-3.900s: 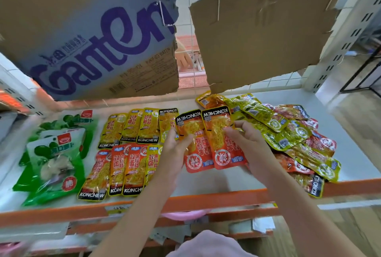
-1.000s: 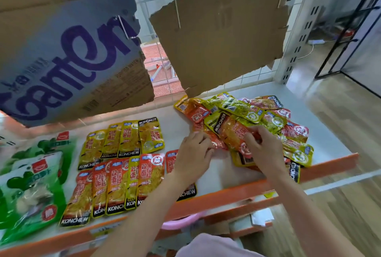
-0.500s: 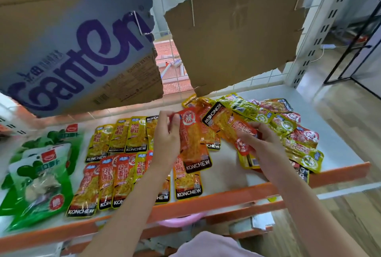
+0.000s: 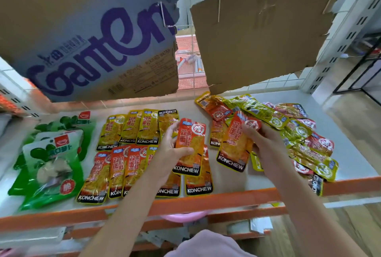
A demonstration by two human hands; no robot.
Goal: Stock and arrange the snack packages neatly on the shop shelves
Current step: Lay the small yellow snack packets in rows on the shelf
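Left hand (image 4: 169, 149) pinching one orange packet (image 4: 190, 145), now lifted off the shelf (image 4: 257, 180) above the front row (image 4: 132, 168) at 9 o'clock. Right hand (image 4: 266, 143) gripping a second packet (image 4: 237, 145), freshly pulled from the jumbled pile (image 4: 299, 133) at 3 o'clock. Likely next into the row.

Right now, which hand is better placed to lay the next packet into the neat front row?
Probably the left hand: it holds a red packet directly above the front row's right end. The right hand holds its packet over by the loose pile.
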